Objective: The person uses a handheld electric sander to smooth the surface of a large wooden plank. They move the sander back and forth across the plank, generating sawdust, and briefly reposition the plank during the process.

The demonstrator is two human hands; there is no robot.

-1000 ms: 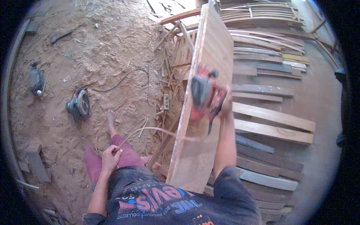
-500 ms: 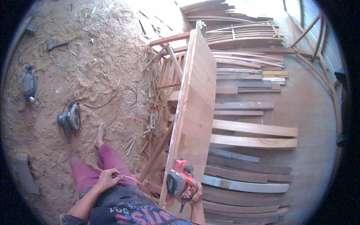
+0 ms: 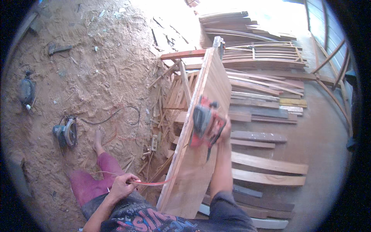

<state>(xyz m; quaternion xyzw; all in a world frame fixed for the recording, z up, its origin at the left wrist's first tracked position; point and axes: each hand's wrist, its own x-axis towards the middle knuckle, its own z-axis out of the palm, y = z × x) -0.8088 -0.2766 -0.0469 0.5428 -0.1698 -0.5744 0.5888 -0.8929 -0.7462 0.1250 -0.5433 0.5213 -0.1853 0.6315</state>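
Note:
My right hand [image 3: 224, 131] is wrapped round the rear handle of a red and black electric planer [image 3: 205, 123]. The planer, a little blurred, rests against the left edge of a long wooden board [image 3: 189, 189] about midway along it. At my lap, the closed fingers of my left hand [image 3: 123, 187] grip an orange-red power cord [image 3: 154, 183]. From that hand the cord arches right toward the board's near part.
A circular saw [image 3: 65, 132] sits on the shavings-covered ground near my bare foot [image 3: 98, 137]. Another power tool [image 3: 27, 92] lies farther left. A wooden frame [image 3: 183, 55] stands under the board's far end. Curved planks [image 3: 270, 164] are laid out in rows on the right.
My right hand has pushed the planer forward along the board, away from me, and my right arm has stretched out. My left hand, still on the cord, has shifted slightly right.

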